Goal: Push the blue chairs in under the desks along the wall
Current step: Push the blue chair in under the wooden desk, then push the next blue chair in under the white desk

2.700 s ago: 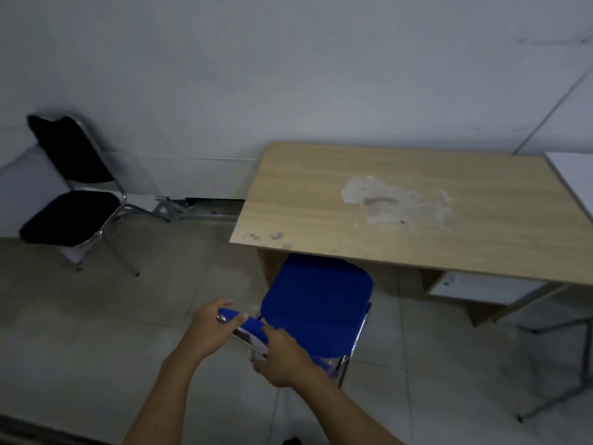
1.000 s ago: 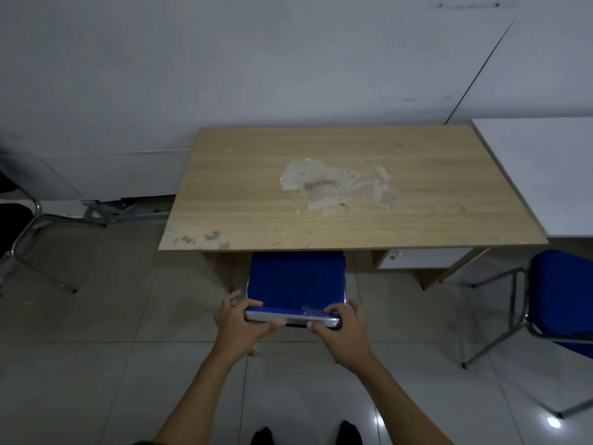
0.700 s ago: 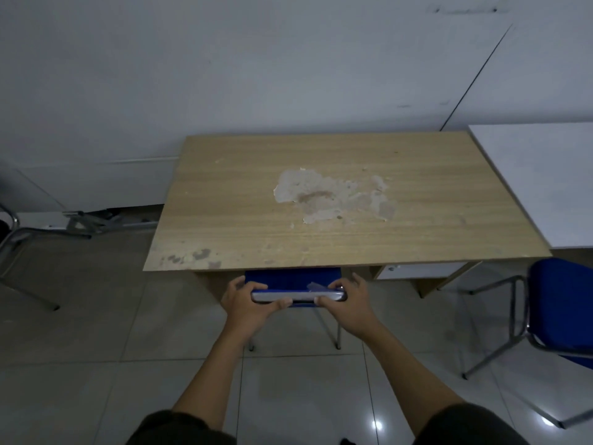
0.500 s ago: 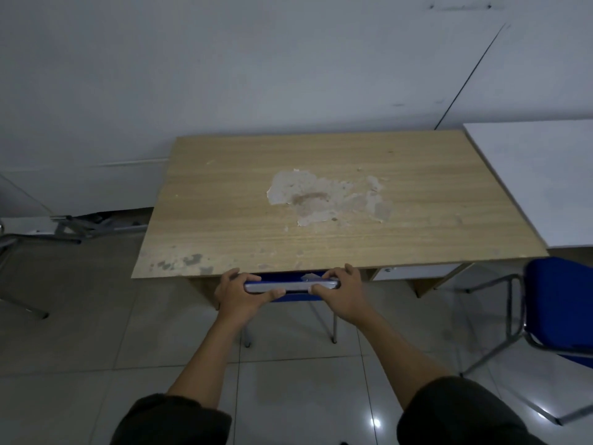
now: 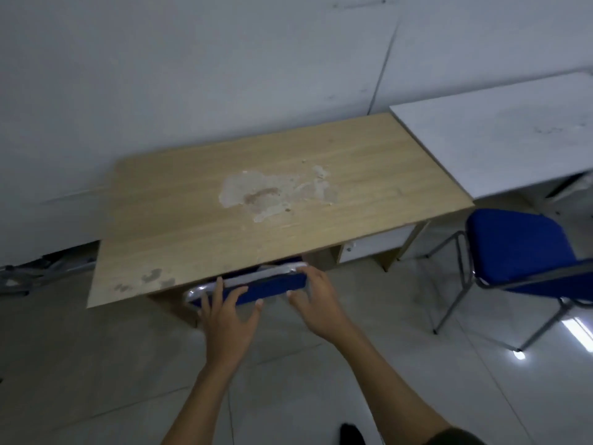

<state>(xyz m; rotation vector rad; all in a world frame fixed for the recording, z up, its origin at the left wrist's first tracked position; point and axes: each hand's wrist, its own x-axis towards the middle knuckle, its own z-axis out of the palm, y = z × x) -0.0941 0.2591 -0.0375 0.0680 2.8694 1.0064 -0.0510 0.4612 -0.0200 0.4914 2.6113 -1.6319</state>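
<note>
first blue chair (image 5: 256,285) tucked under wood desk (image 5: 256,200), only backrest showing | left hand (image 5: 229,313), right hand (image 5: 316,300) splayed, not gripping, on it | second blue chair (image 5: 519,248) out, by white desk (image 5: 500,139) | I judge light, rigid steel frame, may scrape tile; take top backrest rail

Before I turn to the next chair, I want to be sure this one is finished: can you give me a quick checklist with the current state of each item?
1. First blue chair under the wooden desk: ok, only its backrest shows at the front edge.
2. Left hand released: ok, fingers spread, though they lie against the backrest.
3. Right hand released: ok, open at the backrest's end.
4. Second blue chair pushed in: not ok, it stands out on the floor before the white desk.
5. Path to it: ok, bare floor between.
6. Space under the white desk: cannot tell, mostly hidden.
</note>
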